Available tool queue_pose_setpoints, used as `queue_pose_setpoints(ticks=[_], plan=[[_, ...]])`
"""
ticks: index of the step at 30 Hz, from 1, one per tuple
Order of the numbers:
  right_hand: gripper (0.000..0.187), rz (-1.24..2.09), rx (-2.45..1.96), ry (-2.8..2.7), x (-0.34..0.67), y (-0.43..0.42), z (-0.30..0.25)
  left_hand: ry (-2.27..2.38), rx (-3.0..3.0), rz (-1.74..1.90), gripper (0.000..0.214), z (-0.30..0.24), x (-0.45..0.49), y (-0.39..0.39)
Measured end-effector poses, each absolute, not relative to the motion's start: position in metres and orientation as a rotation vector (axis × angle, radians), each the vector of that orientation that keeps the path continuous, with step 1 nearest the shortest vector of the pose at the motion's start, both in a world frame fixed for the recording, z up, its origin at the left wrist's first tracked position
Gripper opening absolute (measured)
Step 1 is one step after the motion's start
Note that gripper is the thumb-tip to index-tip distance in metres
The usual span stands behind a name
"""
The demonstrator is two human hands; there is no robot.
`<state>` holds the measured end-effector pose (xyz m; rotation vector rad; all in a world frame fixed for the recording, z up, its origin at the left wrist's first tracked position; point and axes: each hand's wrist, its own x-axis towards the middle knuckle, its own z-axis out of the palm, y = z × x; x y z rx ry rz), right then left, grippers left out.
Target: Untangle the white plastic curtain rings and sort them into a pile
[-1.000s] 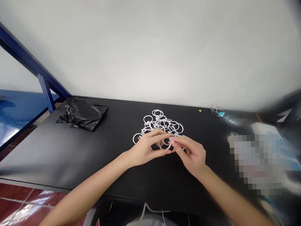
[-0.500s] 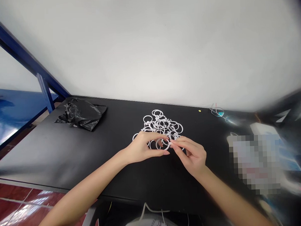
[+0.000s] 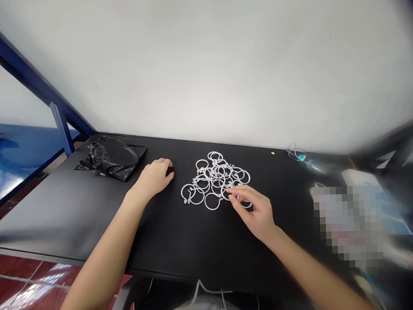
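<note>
A loose pile of white plastic shower curtain rings [image 3: 202, 184], with small knobbed snap ends, lies on the black table [image 3: 182, 239]. At the pile's near edge, one curtain ring [image 3: 206, 205] rests flat, its snap end pointing right. My right hand [image 3: 254, 210] is over the pile's right side, thumb and index tips slightly apart beside a ring; it covers some of the rings behind it. Left of the pile, my left hand [image 3: 155, 177] hovers or rests at the table, thumb apart from the loosely bent fingers, with nothing visible in it.
A crumpled black plastic bag [image 3: 115, 160] lies at the back left. Eyeglasses [image 3: 297, 154] and a small yellow bit [image 3: 273, 153] are near the white wall [image 3: 203, 73]. Blurred and pixelated items [image 3: 351, 227] occupy the right side. A blue metal frame [image 3: 61, 128] stands at left.
Both hands held a ring between them over the pile. My left hand has let go and moved left, away from the rings. My right hand has shifted slightly left and down, its pinch loosened.
</note>
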<state>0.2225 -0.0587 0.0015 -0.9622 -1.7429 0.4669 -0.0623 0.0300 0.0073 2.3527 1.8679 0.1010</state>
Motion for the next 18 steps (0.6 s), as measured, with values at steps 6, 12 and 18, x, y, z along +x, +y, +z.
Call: queue_pose_setpoints(ticks=[6, 12, 18], plan=[[0.021, 0.477, -0.967, -1.737, 0.224, -0.057, 0.000, 1.405, 2.425, 0.368, 0.027, 0.017, -0.053, 0.022], [0.020, 0.476, -0.973, -1.737, 0.223, -0.058, 0.000, 1.185, 2.279, 0.267, 0.016, 0.018, -0.040, 0.013], [0.020, 0.470, -0.961, -1.735, 0.222, -0.058, 0.002, 1.224, 2.133, 0.379, 0.011, 0.026, -0.038, 0.010]])
